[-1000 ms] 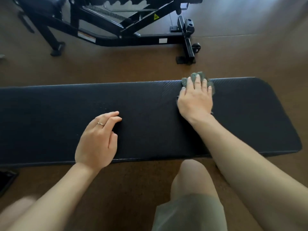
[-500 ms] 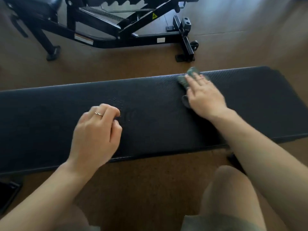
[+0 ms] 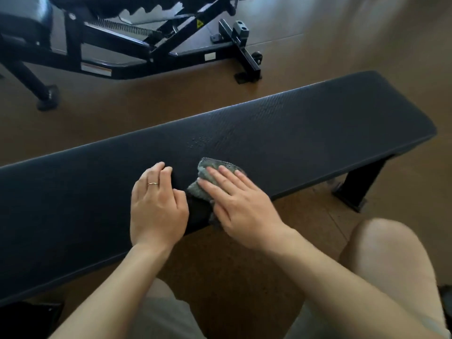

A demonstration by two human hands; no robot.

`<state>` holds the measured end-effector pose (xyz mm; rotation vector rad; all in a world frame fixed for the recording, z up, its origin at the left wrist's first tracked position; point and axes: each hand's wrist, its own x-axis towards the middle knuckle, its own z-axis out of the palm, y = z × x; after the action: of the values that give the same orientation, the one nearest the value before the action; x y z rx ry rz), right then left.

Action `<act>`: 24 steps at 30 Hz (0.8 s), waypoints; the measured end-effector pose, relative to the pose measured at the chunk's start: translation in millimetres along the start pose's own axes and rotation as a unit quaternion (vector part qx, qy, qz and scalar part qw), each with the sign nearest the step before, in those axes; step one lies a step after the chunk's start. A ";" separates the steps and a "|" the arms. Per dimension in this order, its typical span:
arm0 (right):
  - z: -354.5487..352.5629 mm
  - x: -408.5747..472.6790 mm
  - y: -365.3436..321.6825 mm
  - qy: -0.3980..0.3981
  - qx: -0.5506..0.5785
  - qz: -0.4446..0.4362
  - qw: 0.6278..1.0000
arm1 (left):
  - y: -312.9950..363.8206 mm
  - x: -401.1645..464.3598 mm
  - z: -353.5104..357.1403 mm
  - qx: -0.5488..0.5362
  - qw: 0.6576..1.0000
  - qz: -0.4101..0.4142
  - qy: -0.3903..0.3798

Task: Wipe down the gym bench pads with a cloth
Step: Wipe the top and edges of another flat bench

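Right hand (image 3: 241,206) flat on the cloth (image 3: 208,178), fingers straight and spread, pressing it onto the pad (image 3: 318,133). Cloth is grey, bunched, sits near the pad's front edge about mid-length; part of it sticks out past the fingertips and on the thumb side, the rest is hidden under the palm.

Left hand (image 3: 156,209) rests on the pad just beside the cloth, fingers loosely curled, nothing in them. Ring (image 3: 152,184) on one finger. Thumb side close to the cloth; contact unclear.

Pad is black, textured, runs diagonally from lower left to upper right. A patch of small droplets (image 3: 199,140) sits on it just past the cloth. One black leg (image 3: 362,182) visible under the right end.

Floor (image 3: 146,106) brown. Second bench frame (image 3: 146,52) beyond, black, well apart from the pad. Both knees in view at the bottom, light shorts (image 3: 166,316).

No containers in view.
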<state>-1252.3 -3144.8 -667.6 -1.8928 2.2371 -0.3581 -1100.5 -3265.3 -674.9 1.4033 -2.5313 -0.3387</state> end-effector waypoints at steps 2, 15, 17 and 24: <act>-7.6 -12.7 37.7 0.044 -0.022 0.085 0.995 | 0.8 -0.3 -0.9 -0.006 1.000 0.002 -0.001; 30.5 -0.3 -56.6 0.109 0.038 0.192 0.975 | -2.9 -1.0 -3.3 -0.012 1.000 0.020 -0.007; 21.6 -14.2 -33.2 0.070 -0.002 0.108 0.992 | -3.2 -1.1 -3.9 -0.012 1.000 0.021 -0.010; -9.0 -19.8 76.7 0.158 -0.021 0.428 0.890 | -5.6 -0.2 -0.7 -0.017 0.999 0.031 -0.006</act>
<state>-1323.8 -3112.7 -682.5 -0.7138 3.0153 -0.4754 -1095.7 -3268.0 -676.0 1.3117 -2.5602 -0.3796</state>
